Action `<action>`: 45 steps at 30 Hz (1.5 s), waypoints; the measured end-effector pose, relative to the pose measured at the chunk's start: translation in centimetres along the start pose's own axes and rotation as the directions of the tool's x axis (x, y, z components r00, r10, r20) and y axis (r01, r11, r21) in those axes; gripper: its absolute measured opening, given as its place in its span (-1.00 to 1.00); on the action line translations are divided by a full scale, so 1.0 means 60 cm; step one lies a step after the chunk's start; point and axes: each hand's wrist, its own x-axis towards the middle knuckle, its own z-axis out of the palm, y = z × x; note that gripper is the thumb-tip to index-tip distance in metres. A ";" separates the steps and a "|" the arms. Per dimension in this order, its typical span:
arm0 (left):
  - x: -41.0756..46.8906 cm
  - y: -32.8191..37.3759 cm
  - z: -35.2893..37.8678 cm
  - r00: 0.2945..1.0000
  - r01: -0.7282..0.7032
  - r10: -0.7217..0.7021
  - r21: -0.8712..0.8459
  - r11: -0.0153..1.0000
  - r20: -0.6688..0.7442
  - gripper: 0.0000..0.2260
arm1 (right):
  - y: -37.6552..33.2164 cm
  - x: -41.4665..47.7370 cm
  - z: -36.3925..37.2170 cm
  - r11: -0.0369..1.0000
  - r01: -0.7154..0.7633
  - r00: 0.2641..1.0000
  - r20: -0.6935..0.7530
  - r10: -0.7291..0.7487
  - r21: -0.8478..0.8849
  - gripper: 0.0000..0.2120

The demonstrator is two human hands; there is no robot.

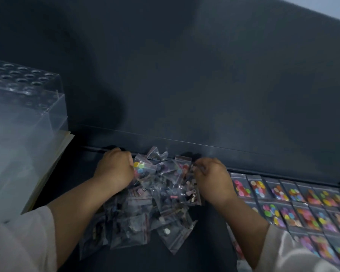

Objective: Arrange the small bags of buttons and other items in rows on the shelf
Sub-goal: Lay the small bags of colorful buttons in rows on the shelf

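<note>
Heap of small bags (pixel 145 203) on the shelf (pixel 204 242). Left hand (pixel 114 169) at heap's far-left edge, fingers curled, grip hidden; right hand (pixel 212 179) at far-right edge, fingers pinching a top bag (pixel 183 165). Rows of button bags (pixel 294 201) right of heap

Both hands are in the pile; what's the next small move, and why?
Probably lift the nearest bag with the right hand and carry it to the rows on the right: that hand is nearest them, and the pile lies unsorted.
</note>
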 end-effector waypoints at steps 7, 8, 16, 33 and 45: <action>-0.011 -0.006 -0.013 0.996 0.040 -0.052 -0.149 0.988 -0.075 -0.92 | -0.009 0.048 0.019 0.974 -0.219 0.970 0.122 0.211 0.055 -0.81; -0.014 -0.006 -0.017 0.994 0.035 -0.053 -0.185 0.982 -0.090 -0.92 | -0.011 0.053 0.021 0.970 -0.238 0.963 0.142 0.228 0.059 -0.83; -0.037 0.001 -0.036 0.991 0.020 -0.068 -0.384 0.923 -0.113 -0.93 | -0.024 0.078 0.044 0.938 -0.346 0.900 0.267 0.343 -0.039 -0.84; -0.101 0.091 -0.053 0.994 0.062 -0.106 -0.726 0.685 -0.014 -0.92 | -0.017 0.000 -0.069 0.526 -0.343 0.939 0.269 0.213 0.778 -0.82; -0.227 0.337 0.064 0.988 0.142 -0.036 -0.785 0.603 0.151 -0.84 | 0.211 -0.123 -0.238 0.462 -0.390 0.920 0.354 0.167 0.797 -0.81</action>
